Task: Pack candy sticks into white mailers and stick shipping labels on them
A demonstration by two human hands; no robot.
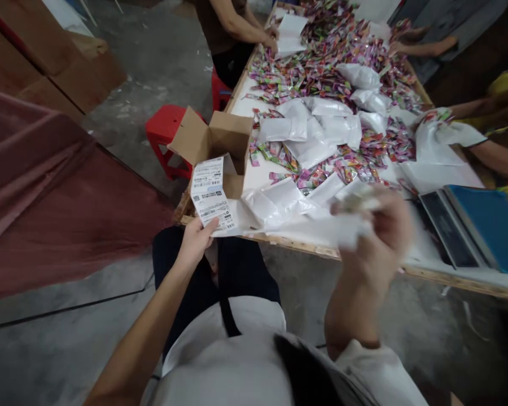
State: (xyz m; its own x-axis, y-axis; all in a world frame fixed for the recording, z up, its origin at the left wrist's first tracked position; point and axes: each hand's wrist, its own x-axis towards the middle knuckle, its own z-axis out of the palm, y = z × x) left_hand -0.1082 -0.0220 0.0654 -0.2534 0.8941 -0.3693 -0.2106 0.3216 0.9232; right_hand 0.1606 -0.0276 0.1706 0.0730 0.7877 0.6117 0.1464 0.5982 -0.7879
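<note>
My left hand [198, 239] is closed on a strip of printed shipping labels [214, 194], thumb on top, at the table's near left corner. The strip hangs in folds against an open cardboard box [231, 138]. My right hand [376, 225], smeared by motion, is raised over the near edge with its fingers closed. A blurred white paper strip [317, 228] runs into its grip; something pale at the fingertips is too blurred to name. Between my hands lies a filled white pouch [277, 203], and further white pouches [317, 127] are piled beyond it.
Small colourful packets [342, 51] are heaped across the table [254, 175]. A blue-topped device [486, 225] stands at the right. Other people's hands [271, 42] work at the far left and along the right side. A red stool [165, 132] and cardboard cartons [38, 56] are at left.
</note>
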